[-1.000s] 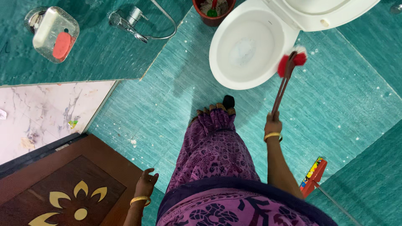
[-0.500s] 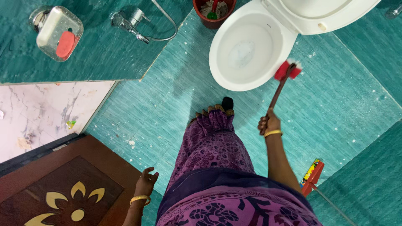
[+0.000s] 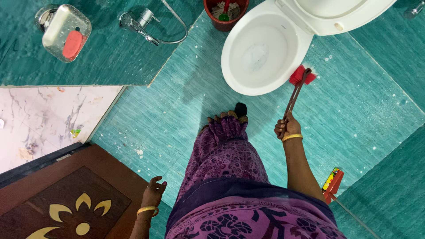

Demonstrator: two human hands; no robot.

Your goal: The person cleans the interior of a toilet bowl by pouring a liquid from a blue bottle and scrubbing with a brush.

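Brush head has dropped since the earlier frame: it was raised beside the bowl, now it sits low against the outer right side of the white ceramic toilet bowl (image 3: 259, 53); right hand has also come down and slightly closer to the body.

Teal tiled floor (image 3: 367, 115) fills most of the view, speckled with white spots. Toilet seat lid is up, foamy water in the bowl. Dark brown wooden door with a cream flower inlay (image 3: 71, 208) lower left, near the left hand. Person's purple patterned garment (image 3: 226, 177) centre, toes showing at its hem.

Right hand (image 3: 287, 128): fingers clenched around the lower end of the long brown-handled toilet brush with red bristles (image 3: 302, 76); handle runs up and right from the fist to the head, which touches the bowl's outside.

Left hand (image 3: 153, 192): fingers loose, half spread, grasping nothing, just beside the door edge.

Clear soap dish with a red soap bar (image 3: 66, 33) upper left. Red-brown bucket (image 3: 226, 13) at top, beside the bowl. Red-headed floor tool (image 3: 333, 183) lies lower right.
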